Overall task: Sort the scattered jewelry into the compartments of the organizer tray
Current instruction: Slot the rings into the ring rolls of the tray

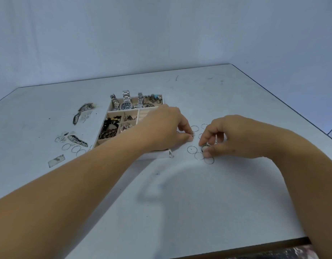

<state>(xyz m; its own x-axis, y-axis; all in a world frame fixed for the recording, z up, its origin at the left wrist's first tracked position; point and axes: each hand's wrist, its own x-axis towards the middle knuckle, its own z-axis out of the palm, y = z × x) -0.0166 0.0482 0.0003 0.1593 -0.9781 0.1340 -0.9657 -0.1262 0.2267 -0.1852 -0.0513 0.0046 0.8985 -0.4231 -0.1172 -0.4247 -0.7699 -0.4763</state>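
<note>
Jewelry: thin wire rings [191,149] scattered on white tabletop [236,193] just right of organizer tray [112,126]; more rings [66,146] at tray's 9 o'clock. Tray compartments hold watches [126,103], dark bead bracelets [109,128], small charms. Left hand [165,128] reaches over tray's right edge, grip pinched together on small silver ring [192,134]. Right hand [234,137] at left hand's 3 o'clock, grip clamped on thick silver band [205,147], low over tabletop among rings.
</note>
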